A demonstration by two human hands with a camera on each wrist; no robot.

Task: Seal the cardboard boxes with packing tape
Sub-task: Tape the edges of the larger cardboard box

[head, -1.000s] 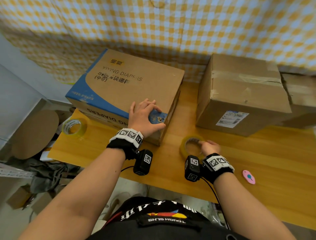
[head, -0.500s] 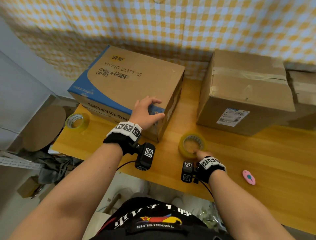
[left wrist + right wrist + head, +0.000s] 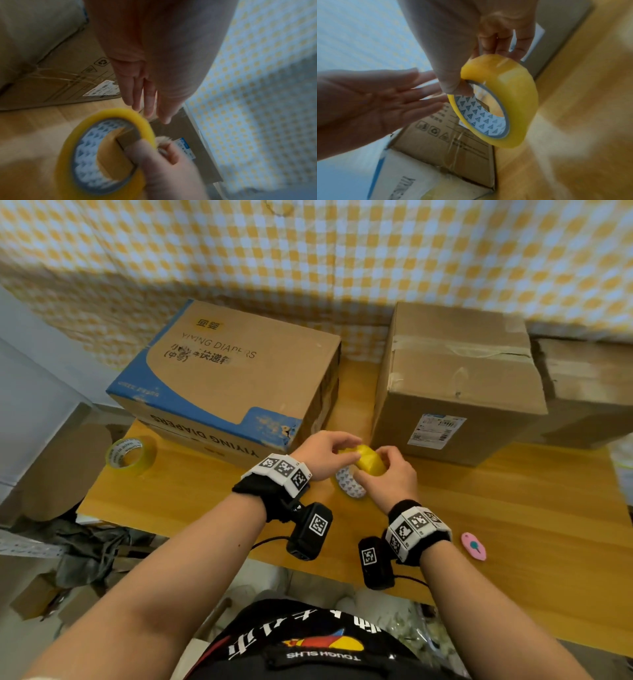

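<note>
My right hand [image 3: 390, 481] holds a yellow packing tape roll [image 3: 370, 463] up off the wooden table [image 3: 513, 525], thumb inside the core and fingers on the outer band. The right wrist view shows the same roll [image 3: 513, 94] with its triangle-printed core. My left hand [image 3: 322, 453] reaches to the roll from the left with straight fingers [image 3: 142, 94]; its fingertips are at the roll's [image 3: 111, 113] edge, and contact is unclear. A blue-printed diaper box [image 3: 239, 378] stands closed at back left, and a plain brown box [image 3: 459, 378] with old tape at back right.
A second tape roll [image 3: 128, 455] lies at the table's left edge. A small pink object [image 3: 473, 546] lies near the front right. Another brown box [image 3: 589, 385] sits far right. Checked cloth hangs behind. Clutter and cardboard lie on the floor at left.
My right hand has lifted the tape roll off the table. My left hand has left the diaper box's corner and moved right to the roll.
</note>
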